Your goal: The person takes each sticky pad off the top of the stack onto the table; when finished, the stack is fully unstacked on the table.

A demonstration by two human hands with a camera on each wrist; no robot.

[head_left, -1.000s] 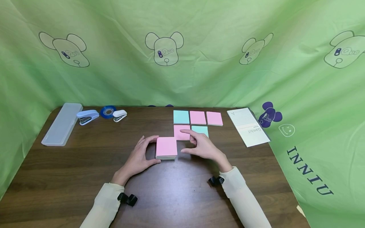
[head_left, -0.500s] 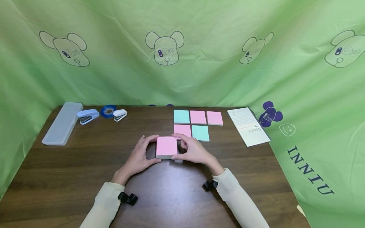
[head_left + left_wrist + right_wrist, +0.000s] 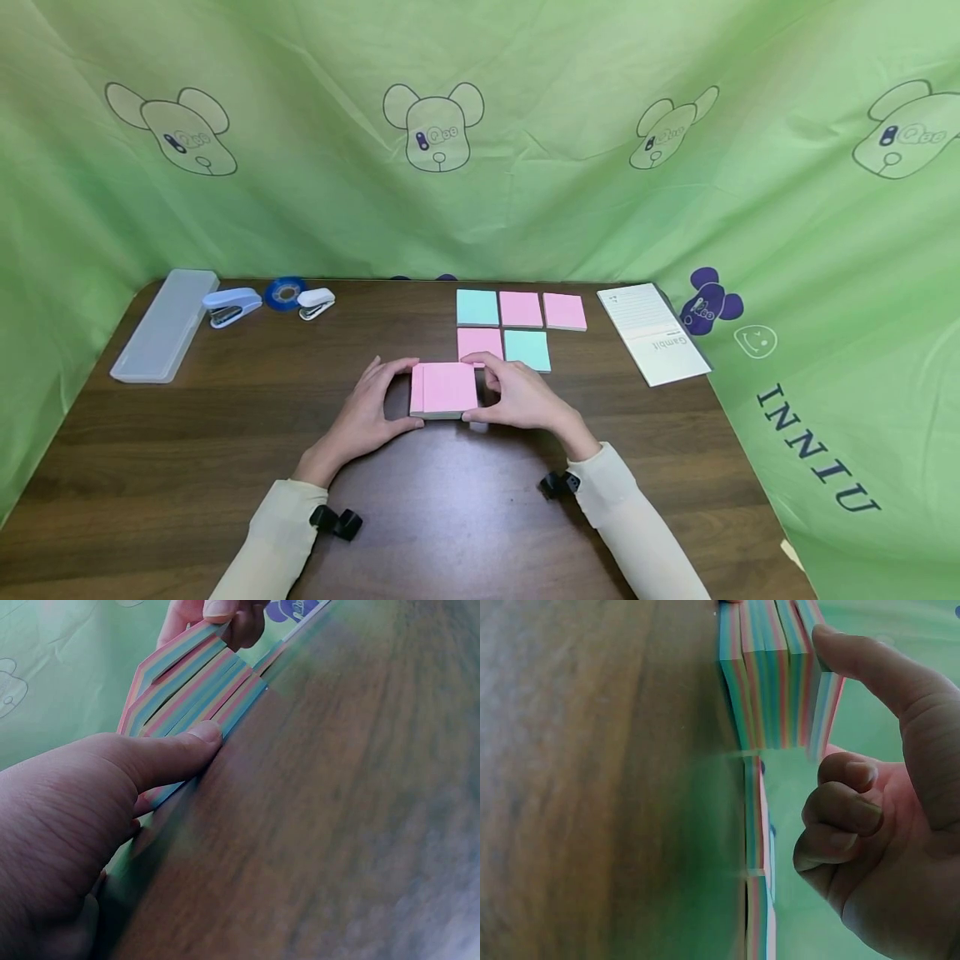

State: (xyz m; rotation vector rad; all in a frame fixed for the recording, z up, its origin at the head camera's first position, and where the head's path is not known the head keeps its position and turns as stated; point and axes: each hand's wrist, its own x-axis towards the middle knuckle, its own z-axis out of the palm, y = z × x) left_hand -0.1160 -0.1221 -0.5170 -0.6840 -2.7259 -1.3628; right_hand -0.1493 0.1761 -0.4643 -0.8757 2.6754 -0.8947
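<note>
Right hand (image 3: 519,397) pinches the pink-topped, stripe-edged pad (image 3: 449,387), jutting sideways; left hand (image 3: 366,414) grips the multicoloured stack (image 3: 196,696) beneath.

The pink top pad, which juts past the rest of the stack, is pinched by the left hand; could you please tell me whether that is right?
Not quite: the pink top pad does jut past the rest of the stack, but the right hand pinches it, as the right wrist view shows.
</note>
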